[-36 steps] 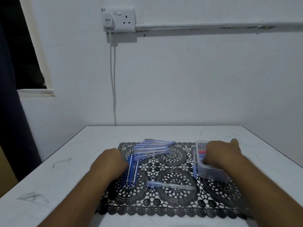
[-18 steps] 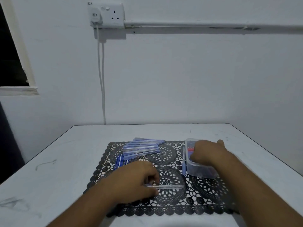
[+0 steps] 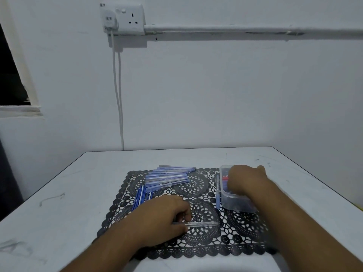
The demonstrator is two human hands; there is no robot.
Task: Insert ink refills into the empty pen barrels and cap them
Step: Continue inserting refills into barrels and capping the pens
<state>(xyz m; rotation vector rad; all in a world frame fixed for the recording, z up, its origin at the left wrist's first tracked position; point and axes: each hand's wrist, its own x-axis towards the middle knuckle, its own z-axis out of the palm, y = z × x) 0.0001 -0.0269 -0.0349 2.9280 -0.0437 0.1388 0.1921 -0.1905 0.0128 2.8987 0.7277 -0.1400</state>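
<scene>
Since a second ago, the left hand (image 3: 163, 218) is no longer lying on the refills (image 3: 139, 199); it is now sitting nearer the mat's (image 3: 245, 228) middle, its fingers (image 3: 183, 212) curling round one end of a clear barrel (image 3: 202, 224). Over the last half second both hands are barely shifting, and that barrel is still lying flat on the mat, pointing right.

Going from the left: a bundle of blue refills, about four showing, is lying on the mat's left part, running toward the person, with the near ends hiding under the left hand. Just beyond them a fan of pens (image 3: 169, 176), roughly seven though they overlap too much for a sure count, is lying crosswise near the mat's far edge. One clear barrel is sitting in front of the left hand. One blue pen (image 3: 217, 193) is lying just beside the tub's (image 3: 237, 205) left wall. One clear tub is resting on the mat's right part, holding red and blue bits too blurred to count. The right hand (image 3: 244, 179) is reaching into the tub as before, fingers bending down inside it; whether they are holding anything cannot be told.

One mat is covering the tabletop (image 3: 78, 193).
</scene>
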